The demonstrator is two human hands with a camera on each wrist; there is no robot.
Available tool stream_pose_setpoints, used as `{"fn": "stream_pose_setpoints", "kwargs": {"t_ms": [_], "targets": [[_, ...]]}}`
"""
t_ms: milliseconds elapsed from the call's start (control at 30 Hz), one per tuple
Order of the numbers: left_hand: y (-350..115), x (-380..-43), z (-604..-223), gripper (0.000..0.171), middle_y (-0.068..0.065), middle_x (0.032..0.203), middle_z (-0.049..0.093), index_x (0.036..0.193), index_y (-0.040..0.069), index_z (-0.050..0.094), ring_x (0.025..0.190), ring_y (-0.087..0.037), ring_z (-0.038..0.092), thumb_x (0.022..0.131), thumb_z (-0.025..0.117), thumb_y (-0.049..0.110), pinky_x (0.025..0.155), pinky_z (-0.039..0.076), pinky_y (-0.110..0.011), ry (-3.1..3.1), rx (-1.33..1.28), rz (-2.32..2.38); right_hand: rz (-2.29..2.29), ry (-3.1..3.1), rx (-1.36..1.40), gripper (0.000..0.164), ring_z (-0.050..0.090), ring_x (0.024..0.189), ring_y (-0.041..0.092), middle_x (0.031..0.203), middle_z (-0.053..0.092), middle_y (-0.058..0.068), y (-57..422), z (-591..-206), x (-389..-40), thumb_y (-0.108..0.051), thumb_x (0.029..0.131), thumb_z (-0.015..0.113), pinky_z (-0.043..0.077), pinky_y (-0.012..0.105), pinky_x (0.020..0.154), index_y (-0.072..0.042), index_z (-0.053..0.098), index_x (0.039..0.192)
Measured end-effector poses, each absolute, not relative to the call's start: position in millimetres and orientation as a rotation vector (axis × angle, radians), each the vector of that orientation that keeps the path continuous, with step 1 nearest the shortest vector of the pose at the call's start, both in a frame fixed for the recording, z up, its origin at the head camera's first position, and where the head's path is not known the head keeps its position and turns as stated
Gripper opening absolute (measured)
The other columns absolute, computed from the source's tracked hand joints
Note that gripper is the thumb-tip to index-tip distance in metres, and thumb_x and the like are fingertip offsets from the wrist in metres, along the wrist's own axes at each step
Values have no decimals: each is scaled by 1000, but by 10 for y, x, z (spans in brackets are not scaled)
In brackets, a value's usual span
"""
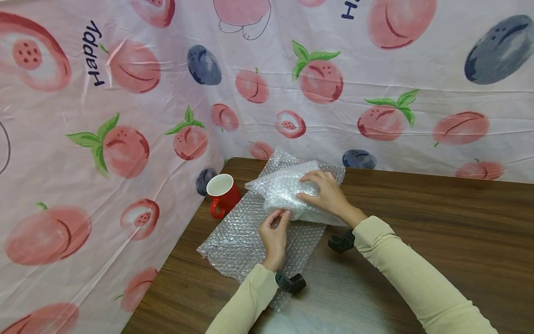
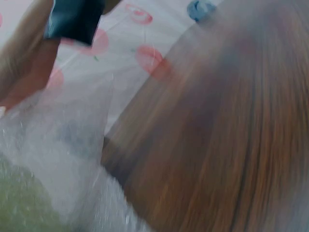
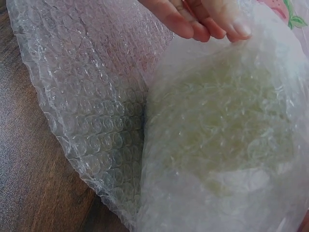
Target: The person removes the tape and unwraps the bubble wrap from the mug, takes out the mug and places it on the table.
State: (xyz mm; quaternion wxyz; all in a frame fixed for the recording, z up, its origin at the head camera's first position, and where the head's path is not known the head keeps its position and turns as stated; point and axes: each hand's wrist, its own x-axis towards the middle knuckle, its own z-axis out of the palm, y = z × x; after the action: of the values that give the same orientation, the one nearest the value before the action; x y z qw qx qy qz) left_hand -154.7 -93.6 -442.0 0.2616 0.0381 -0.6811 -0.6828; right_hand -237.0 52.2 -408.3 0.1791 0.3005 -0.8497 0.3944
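Observation:
A bundle wrapped in bubble wrap lies in the middle, with something pale green showing blurrily through the layers in the right wrist view; its kind is hidden. My left hand pinches the bundle's near edge between thumb and fingertips. From the right, my right hand holds the bundle, thumb and fingers curved over its side. Beneath spreads a loose bubble wrap sheet, its bubbles plain in the right wrist view. Fingertips touch the top of the wrapped bundle there.
A red mug with a white inside stands left of the bundle, handle toward me. The brown wooden table reaches to the right. Fruit-printed curtains hang along its back and left edges. Black wrist devices sit under both wrists.

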Motion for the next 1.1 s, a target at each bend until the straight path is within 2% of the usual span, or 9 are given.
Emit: {"fn": "stream_pose_setpoints", "kwargs": {"t_ms": [100,200,400,533,800,967,1100], "targets": [[-935,-1544,-4381,19,-26,84,61,90,-16,61,68,-14,59,78,64,-2,61,49,-20,-1849,88,-1856,1121,-2399,856,40,45,102,33,109,55,14,538,-4080,-2377,-27,70,75,34,45,86,-5,63,101],[-957,-1542,-4366,16,-25,85,61,87,-14,62,69,-21,60,78,65,-1,61,49,-21,-1890,58,-1800,1123,-2394,860,40,45,101,33,109,55,14,542,-4084,-2378,-27,70,75,34,45,85,-5,63,102],[-972,-1528,-4338,14,-22,80,63,82,-11,63,71,-28,59,77,67,1,63,49,-32,-1931,33,-1695,1127,-2391,860,41,45,103,33,110,55,14,544,-4074,-2375,-27,70,74,33,46,87,-5,62,102],[-976,-1523,-4345,13,-21,81,62,83,-11,63,74,-30,59,77,66,1,66,49,-33,-1930,18,-1693,1129,-2393,861,41,45,103,33,110,55,15,536,-4074,-2368,-27,70,75,33,46,87,-4,62,102],[-984,-1532,-4363,13,-20,86,60,86,-10,59,81,-25,58,80,63,1,76,46,-44,-1956,8,-1785,1132,-2398,854,42,45,102,33,110,55,15,516,-4083,-2351,-27,70,74,33,45,87,-4,62,102],[-1005,-1535,-4346,13,-15,86,58,84,-8,56,82,-20,56,81,62,3,76,45,-45,-2021,5,-1832,1138,-2409,840,42,44,102,33,111,54,14,514,-4083,-2351,-28,70,74,34,46,87,-5,62,103],[-1017,-1535,-4327,12,-16,86,58,83,-9,54,82,-21,55,82,60,1,75,46,-43,-2049,-27,-1826,1133,-2416,839,42,44,103,34,112,54,14,514,-4075,-2347,-29,70,74,34,46,86,-6,62,103]]}}
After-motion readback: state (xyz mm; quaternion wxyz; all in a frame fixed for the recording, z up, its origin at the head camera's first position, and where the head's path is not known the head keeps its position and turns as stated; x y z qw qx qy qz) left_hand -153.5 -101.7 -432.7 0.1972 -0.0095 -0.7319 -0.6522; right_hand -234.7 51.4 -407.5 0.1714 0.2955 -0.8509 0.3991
